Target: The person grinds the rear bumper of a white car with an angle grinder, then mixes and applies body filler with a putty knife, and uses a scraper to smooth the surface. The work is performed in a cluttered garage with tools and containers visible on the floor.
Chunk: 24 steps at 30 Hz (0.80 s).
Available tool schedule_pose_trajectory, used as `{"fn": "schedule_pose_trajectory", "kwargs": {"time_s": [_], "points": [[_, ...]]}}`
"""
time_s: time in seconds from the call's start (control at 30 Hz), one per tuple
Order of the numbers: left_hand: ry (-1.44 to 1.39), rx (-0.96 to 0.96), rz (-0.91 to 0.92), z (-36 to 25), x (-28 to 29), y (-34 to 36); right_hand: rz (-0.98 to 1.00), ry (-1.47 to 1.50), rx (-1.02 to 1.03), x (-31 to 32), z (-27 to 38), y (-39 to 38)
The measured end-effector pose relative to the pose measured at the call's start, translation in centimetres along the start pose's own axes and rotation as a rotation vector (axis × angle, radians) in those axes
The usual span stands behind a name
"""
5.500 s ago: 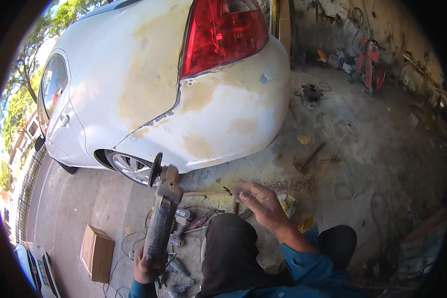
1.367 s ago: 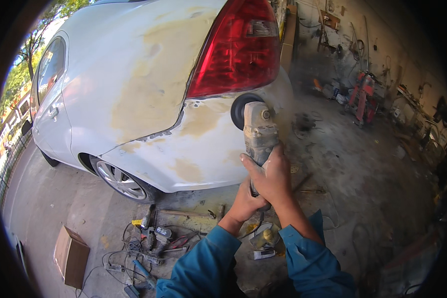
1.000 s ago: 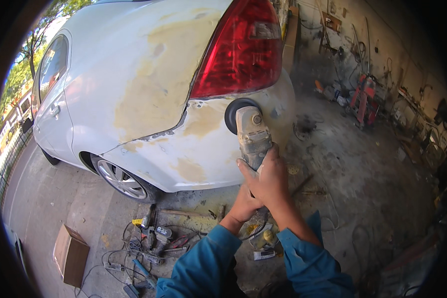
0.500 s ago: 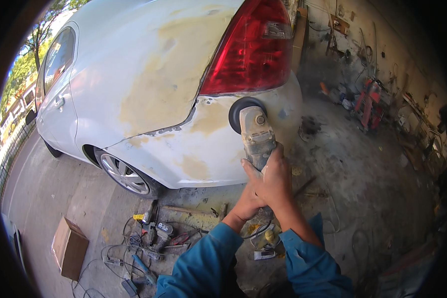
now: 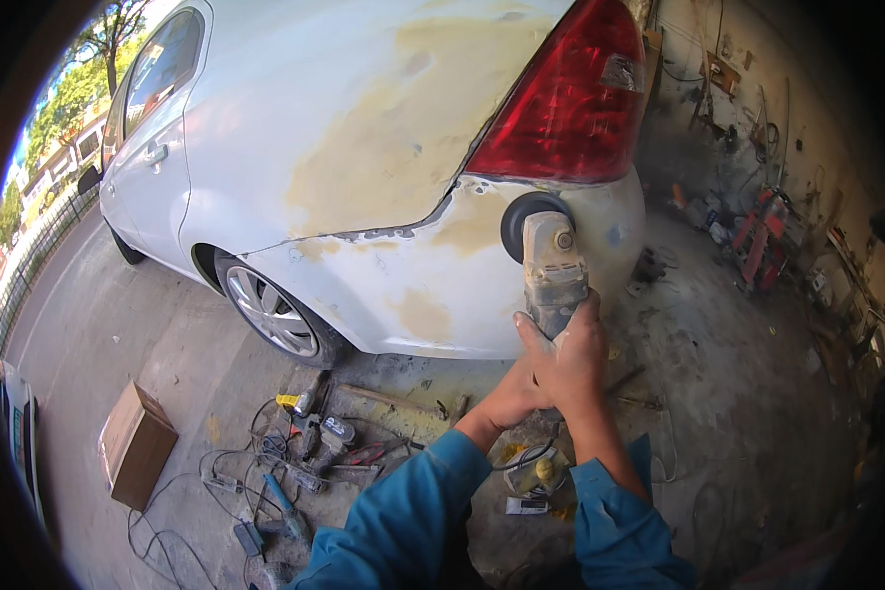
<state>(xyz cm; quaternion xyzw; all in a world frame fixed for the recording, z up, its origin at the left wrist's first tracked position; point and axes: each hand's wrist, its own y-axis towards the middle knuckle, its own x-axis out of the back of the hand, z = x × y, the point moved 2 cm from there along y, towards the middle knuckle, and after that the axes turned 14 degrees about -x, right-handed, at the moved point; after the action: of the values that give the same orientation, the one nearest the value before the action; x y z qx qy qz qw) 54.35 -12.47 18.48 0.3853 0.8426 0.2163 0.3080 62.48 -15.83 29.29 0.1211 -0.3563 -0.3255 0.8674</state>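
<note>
My right hand (image 5: pixel 578 356) is wrapped round the body of a dusty angle grinder (image 5: pixel 555 270) fitted with a round black pad. Below it, my left hand (image 5: pixel 514 398) closes on the grinder's rear part, mostly hidden by the right hand. The black pad (image 5: pixel 513 228) lies against the white rear bumper (image 5: pixel 482 324), just under the red tail light (image 5: pixel 570 108). Yellowish filler patches (image 5: pixel 383 147) cover the car's rear quarter panel and parts of the bumper. A dark, chipped seam runs between panel and bumper.
Power tools and tangled cords (image 5: pixel 295 452) lie on the concrete floor at lower left, beside a cardboard box (image 5: pixel 140 444). A rear wheel (image 5: pixel 273 310) stands left of the bumper. Red equipment (image 5: pixel 762 236) and clutter line the right wall. A yellowish object (image 5: pixel 543 472) sits between my forearms.
The view has shifted, so the car appears farther right. Against the tail light, the grinder's pad has moved slightly left. Both hands keep their hold.
</note>
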Motion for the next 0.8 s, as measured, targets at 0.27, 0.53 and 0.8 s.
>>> {"fn": "schedule_pose_trajectory", "kwargs": {"time_s": [0.27, 0.53, 0.8], "points": [[0.339, 0.073, 0.124, -0.5, -2.5, -1.2, -0.047, 0.542, -0.069, 1.9, -4.5, -3.1], [0.298, -0.061, 0.013, 1.0, -3.2, -2.0, -0.022, 0.069, 0.044, 1.8, -3.2, -2.5], [0.233, -0.105, -0.150, -1.3, 0.7, -1.9, 0.191, -0.237, 0.064, -2.0, 3.0, -0.6]]}}
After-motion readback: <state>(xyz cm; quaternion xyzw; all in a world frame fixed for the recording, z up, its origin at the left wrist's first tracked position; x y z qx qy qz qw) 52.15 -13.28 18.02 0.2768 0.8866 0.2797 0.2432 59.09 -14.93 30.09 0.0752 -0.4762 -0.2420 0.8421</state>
